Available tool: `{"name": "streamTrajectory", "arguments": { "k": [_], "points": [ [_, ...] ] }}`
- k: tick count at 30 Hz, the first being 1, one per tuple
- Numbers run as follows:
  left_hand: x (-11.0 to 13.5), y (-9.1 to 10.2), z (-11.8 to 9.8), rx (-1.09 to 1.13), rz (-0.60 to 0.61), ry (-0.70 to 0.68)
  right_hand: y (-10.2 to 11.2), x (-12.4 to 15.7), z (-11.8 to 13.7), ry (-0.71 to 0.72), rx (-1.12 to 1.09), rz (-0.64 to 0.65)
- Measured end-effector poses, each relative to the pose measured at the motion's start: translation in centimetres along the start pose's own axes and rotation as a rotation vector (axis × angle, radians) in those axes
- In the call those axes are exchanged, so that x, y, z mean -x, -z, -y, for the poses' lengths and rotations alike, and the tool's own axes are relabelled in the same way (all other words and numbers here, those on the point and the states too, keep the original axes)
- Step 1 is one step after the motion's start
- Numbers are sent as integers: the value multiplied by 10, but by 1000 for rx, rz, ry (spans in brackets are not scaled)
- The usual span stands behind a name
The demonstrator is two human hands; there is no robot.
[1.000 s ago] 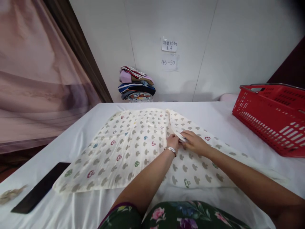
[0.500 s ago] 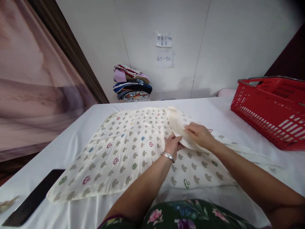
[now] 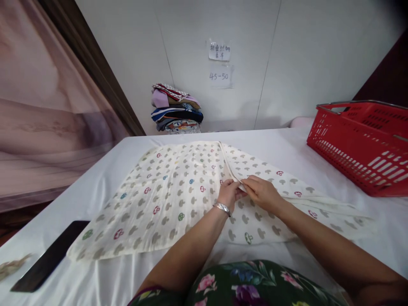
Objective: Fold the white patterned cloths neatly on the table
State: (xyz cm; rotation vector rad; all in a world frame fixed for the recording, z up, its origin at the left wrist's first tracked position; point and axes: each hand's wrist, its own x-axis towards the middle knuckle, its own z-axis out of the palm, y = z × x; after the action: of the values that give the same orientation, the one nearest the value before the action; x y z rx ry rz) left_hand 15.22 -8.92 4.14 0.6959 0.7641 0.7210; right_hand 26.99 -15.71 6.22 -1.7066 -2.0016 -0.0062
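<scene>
Fingers [image 3: 235, 188] on cloth [image 3: 165, 204], red basket [image 3: 357, 140] nearby

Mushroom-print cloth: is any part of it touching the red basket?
No, the mushroom-print cloth lies apart from the red basket, with bare white table cover between them.

White panelled wall [image 3: 287, 63], paper notes [image 3: 219, 51]; pink curtain [image 3: 47, 106] left; white-covered table [image 3: 280, 146]
</scene>
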Motion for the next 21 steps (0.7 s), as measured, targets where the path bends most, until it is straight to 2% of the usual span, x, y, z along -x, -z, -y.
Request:
{"name": "streamTrajectory", "arguments": {
  "k": [5, 9, 21],
  "points": [
    [1, 1, 1, 36, 23, 28, -1, 8, 4, 47, 63, -61],
    [2, 2, 2, 51, 40, 27, -1, 13, 6, 103, 85, -16],
    [-6, -5, -2, -159, -3, 61, 2, 26, -5, 168, 55, -91]
  ]
}}
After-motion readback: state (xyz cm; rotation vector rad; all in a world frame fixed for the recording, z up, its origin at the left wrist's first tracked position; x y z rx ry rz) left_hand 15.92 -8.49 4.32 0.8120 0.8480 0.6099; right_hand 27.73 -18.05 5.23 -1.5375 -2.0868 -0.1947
